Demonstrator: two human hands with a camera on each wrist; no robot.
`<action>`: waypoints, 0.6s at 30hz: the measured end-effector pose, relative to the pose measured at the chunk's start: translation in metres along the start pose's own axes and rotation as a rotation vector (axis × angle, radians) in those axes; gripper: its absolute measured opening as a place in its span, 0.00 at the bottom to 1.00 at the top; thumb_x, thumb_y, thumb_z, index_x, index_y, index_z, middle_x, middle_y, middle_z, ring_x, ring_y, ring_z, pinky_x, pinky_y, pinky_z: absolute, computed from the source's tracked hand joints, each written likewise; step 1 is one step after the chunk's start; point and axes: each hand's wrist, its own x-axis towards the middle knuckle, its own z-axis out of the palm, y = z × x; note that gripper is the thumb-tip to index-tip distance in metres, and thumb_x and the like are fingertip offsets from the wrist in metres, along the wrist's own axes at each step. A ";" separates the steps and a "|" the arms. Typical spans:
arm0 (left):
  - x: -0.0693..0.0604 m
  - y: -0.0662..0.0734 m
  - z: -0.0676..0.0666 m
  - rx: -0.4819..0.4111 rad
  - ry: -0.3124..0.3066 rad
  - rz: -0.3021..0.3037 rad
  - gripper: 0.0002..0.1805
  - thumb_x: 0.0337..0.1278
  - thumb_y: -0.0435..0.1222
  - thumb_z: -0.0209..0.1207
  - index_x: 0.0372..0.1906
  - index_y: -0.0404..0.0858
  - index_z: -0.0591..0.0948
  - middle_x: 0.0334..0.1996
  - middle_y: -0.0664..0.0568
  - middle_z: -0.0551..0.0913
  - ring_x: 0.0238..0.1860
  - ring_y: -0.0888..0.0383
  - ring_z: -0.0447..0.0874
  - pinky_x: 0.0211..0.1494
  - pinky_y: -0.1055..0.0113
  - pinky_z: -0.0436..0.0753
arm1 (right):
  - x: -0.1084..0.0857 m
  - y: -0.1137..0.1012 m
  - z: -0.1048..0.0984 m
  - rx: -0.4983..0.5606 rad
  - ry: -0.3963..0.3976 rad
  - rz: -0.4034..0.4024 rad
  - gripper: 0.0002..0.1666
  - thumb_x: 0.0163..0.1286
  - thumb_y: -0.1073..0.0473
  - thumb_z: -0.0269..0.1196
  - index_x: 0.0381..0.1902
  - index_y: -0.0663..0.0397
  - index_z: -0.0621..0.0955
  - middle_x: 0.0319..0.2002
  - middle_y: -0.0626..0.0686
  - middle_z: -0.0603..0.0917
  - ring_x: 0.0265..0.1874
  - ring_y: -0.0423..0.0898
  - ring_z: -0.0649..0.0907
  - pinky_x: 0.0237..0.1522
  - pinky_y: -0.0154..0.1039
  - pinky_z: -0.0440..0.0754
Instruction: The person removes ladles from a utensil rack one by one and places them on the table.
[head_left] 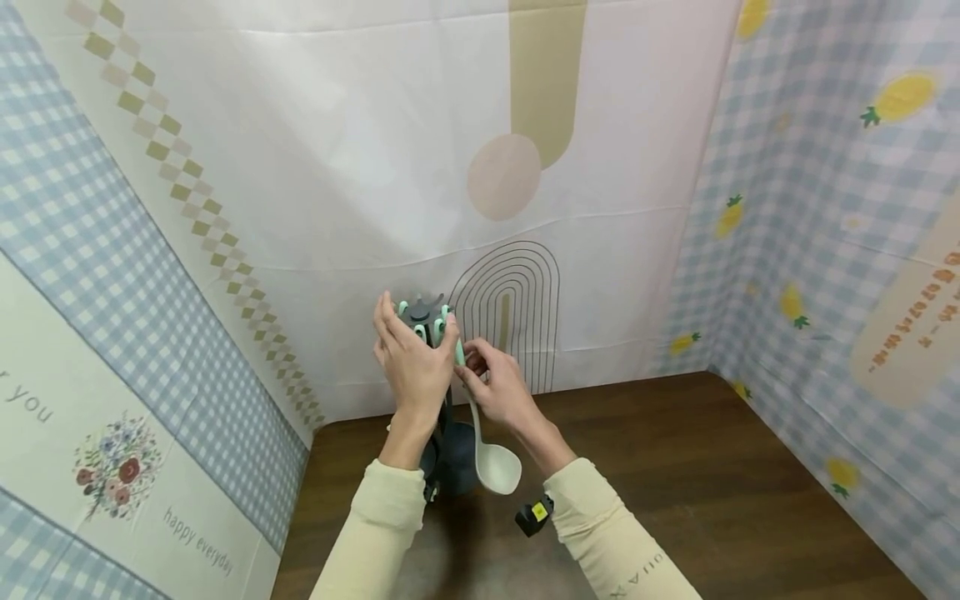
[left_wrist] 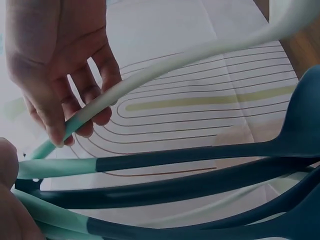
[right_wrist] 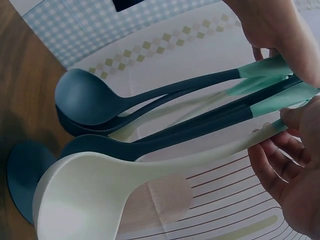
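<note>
A white ladle (head_left: 498,468) with a mint-green handle end hangs bowl down at the right side of a dark utensil rack (head_left: 420,313). My right hand (head_left: 501,390) pinches its handle near the green part, as the right wrist view also shows. Around the top of the rack, among the green handle ends, my left hand (head_left: 420,371) holds on with fingers at the left and thumb at the right. Several other utensils hang there, among them a dark blue ladle (right_wrist: 87,97). The ladle's upper tip is partly hidden by my hands.
The rack's round dark base (right_wrist: 27,175) stands on a brown wooden table (head_left: 675,483) near the back wall cloth (head_left: 360,208). A checked cloth (head_left: 795,208) hangs at the right. A black device with a yellow label (head_left: 535,514) sits at my right wrist.
</note>
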 end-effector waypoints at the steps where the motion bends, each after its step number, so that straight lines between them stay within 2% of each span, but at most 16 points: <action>1: 0.001 -0.001 -0.001 -0.024 -0.011 0.004 0.53 0.68 0.57 0.62 0.83 0.33 0.52 0.79 0.36 0.59 0.73 0.40 0.70 0.73 0.33 0.62 | -0.001 0.000 0.000 -0.001 0.005 0.002 0.11 0.76 0.62 0.66 0.54 0.54 0.83 0.35 0.48 0.86 0.33 0.43 0.85 0.33 0.38 0.83; 4: 0.005 -0.008 -0.004 -0.101 -0.070 0.005 0.54 0.66 0.55 0.63 0.84 0.35 0.51 0.78 0.35 0.62 0.73 0.41 0.71 0.70 0.35 0.71 | -0.002 0.002 0.001 -0.006 0.012 0.000 0.10 0.77 0.62 0.66 0.53 0.53 0.82 0.35 0.48 0.86 0.33 0.42 0.85 0.34 0.39 0.84; 8: 0.014 -0.019 -0.011 -0.174 -0.158 -0.010 0.55 0.63 0.54 0.63 0.86 0.39 0.49 0.81 0.39 0.61 0.74 0.42 0.72 0.64 0.38 0.79 | -0.001 0.003 -0.001 -0.040 -0.009 -0.018 0.10 0.77 0.62 0.66 0.53 0.52 0.82 0.37 0.48 0.85 0.34 0.42 0.85 0.36 0.39 0.85; 14: 0.024 -0.030 -0.018 -0.231 -0.279 0.001 0.58 0.61 0.54 0.63 0.88 0.45 0.43 0.85 0.49 0.56 0.77 0.45 0.69 0.72 0.34 0.69 | 0.000 0.003 -0.010 -0.096 -0.026 -0.068 0.10 0.75 0.66 0.67 0.52 0.55 0.82 0.38 0.50 0.85 0.34 0.45 0.85 0.38 0.47 0.87; 18: 0.031 -0.036 -0.022 -0.280 -0.348 0.006 0.60 0.61 0.56 0.62 0.88 0.49 0.39 0.85 0.52 0.55 0.77 0.46 0.68 0.72 0.35 0.69 | -0.001 0.001 -0.011 -0.107 -0.045 -0.072 0.10 0.76 0.64 0.67 0.52 0.55 0.81 0.37 0.50 0.85 0.34 0.44 0.85 0.38 0.44 0.86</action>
